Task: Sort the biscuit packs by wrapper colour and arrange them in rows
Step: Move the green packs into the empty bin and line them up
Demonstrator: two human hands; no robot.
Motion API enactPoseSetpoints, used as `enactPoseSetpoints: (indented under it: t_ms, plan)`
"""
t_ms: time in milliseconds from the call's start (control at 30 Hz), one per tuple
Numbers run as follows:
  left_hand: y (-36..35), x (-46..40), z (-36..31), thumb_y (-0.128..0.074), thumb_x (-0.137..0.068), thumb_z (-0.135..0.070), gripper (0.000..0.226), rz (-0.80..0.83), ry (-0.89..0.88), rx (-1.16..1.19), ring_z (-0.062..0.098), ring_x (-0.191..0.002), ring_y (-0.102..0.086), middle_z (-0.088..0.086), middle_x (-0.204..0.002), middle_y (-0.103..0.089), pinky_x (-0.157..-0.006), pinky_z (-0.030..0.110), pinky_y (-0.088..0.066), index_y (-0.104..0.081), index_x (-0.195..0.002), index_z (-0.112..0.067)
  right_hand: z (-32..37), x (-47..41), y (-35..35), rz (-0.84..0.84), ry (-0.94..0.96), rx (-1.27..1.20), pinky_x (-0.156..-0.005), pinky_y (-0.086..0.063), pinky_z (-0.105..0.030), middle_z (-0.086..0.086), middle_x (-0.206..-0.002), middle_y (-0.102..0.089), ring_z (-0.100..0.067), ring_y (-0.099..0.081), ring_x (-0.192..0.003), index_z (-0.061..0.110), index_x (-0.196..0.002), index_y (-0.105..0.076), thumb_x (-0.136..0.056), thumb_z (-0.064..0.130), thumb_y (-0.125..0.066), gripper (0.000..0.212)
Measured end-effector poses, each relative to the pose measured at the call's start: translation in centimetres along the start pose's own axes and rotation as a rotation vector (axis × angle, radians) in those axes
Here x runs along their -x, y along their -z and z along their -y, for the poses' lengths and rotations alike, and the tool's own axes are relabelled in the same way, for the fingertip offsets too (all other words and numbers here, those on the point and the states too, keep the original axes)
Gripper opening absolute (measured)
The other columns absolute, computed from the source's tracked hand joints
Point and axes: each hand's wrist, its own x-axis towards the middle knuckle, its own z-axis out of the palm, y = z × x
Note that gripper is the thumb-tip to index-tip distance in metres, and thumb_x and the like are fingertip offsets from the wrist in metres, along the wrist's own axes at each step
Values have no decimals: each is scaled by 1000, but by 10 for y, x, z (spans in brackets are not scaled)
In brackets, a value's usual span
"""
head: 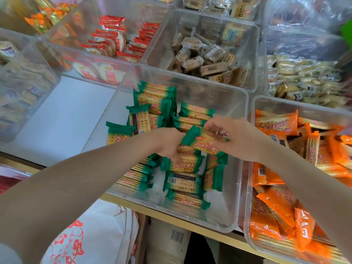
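- Over the middle clear bin [241,103], both hands meet on one green pack [202,140].
- Right hand [240,139] pinches the pack's right half, thumb below, fingers curled over the top edge.
- Left hand [168,142] sits at the pack's left green end, fingers pointing down into the bin; it touches the pack, but whether it actually grips it, cannot tell.
- Held pack: face up, lifted above the others, long axis running left to right and dipping toward the lower right; left green end points at the left hand.
- Green packs in the bin [152,103]: a row at the back with long axes mostly left-right, a tidy stack [135,178] on edge at the front left, loose ones at mixed angles near the front centre, one showing its barcode.
- Orange packs [276,210] fill the clear bin on the right [253,111], jumbled, no common direction.
- Behind: bin of red packs [112,37], bin of brown packs [207,58], pale packs far right [304,77].
- Bins rest on a white tabletop [62,119] with a wooden front edge.
- Below the edge: white bag with red flower print [89,241].
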Motion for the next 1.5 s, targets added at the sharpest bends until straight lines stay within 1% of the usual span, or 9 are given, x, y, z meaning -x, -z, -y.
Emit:
enactPoseSetpoints:
  t_ms: [167, 300, 400, 600, 767, 967, 1267, 1367, 1500]
  plan:
    - [10, 9, 0, -66, -75, -48, 66, -305, -83, -296, 23, -107, -50, 3, -120, -55, -87, 36, -42, -41, -127, -15, 17, 6, -11, 173, 110, 248, -84, -49, -29, 12, -110, -52, -8, -51, -96, 29, -113, -51, -90, 32, -55, 24]
    - [14, 2, -1, -65, -81, -38, 75, -468, -130, -440, 22, -121, -40, 3, -135, -43, -95, 35, -37, -26, -141, -15, 26, -6, -35, 126, 132, 471, -74, -49, -31, 3, -107, -56, -16, -56, -92, 21, -109, -48, -93, 31, -48, 18]
    - [8, -4, -1, -65, -82, -24, 72, -367, -143, -480, 21, -123, -39, 3, -138, -41, -95, 33, -36, -26, -142, -14, 25, -18, -51, 92, 87, 589, -65, -45, -33, -1, -107, -58, -21, -59, -93, 15, -111, -50, -93, 19, -49, 18]
    - [0, -1, 15, -58, -89, -32, 72, -224, -186, -293, 22, -124, -38, 3, -145, -33, -100, 35, -38, -19, -147, -15, 30, -28, -65, 186, 52, 694, -45, -29, -28, -3, -104, -59, -23, -62, -88, 12, -107, -52, -93, 10, -46, 16]
    - [9, 18, 18, -39, -97, -24, 43, -313, -218, -179, 21, -120, -44, 4, -134, -48, -97, 38, -40, -39, -139, -14, 36, -32, -73, 166, 42, 704, -64, -44, -34, -7, -112, -59, -27, -61, -99, 7, -114, -52, -93, 1, -44, 23]
    - [-13, 34, 18, -49, -82, -63, 78, -303, -195, -309, 19, -121, -45, 0, -139, -42, -97, 35, -41, -32, -142, -17, 27, -41, -69, 180, 26, 568, -67, -44, -32, -8, -114, -56, -27, -60, -100, 9, -121, -46, -93, 22, -55, 32]
    - [-18, 26, 7, -53, -89, -25, 62, -320, -103, -422, 22, -121, -41, 4, -138, -36, -97, 35, -35, -25, -143, -17, 22, -30, -46, 228, -40, 786, -64, -39, -31, -3, -101, -60, -21, -57, -89, 15, -97, -53, -93, 24, -54, 10]
    - [-17, 28, 7, -57, -85, -39, 68, -323, -114, -354, 22, -120, -41, 3, -137, -37, -98, 36, -37, -28, -143, -19, 27, -34, -58, 229, -2, 747, -61, -37, -31, 0, -92, -58, -20, -53, -74, 16, -86, -47, -95, 15, -48, 9]
    - [-21, 23, -2, -60, -78, -57, 76, -338, -77, -333, 23, -117, -42, 4, -130, -40, -92, 37, -38, -35, -136, -16, 23, -37, -62, 211, 6, 548, -61, -44, -33, -1, -89, -54, -24, -60, -86, 14, -101, -52, -95, 15, -46, 8]
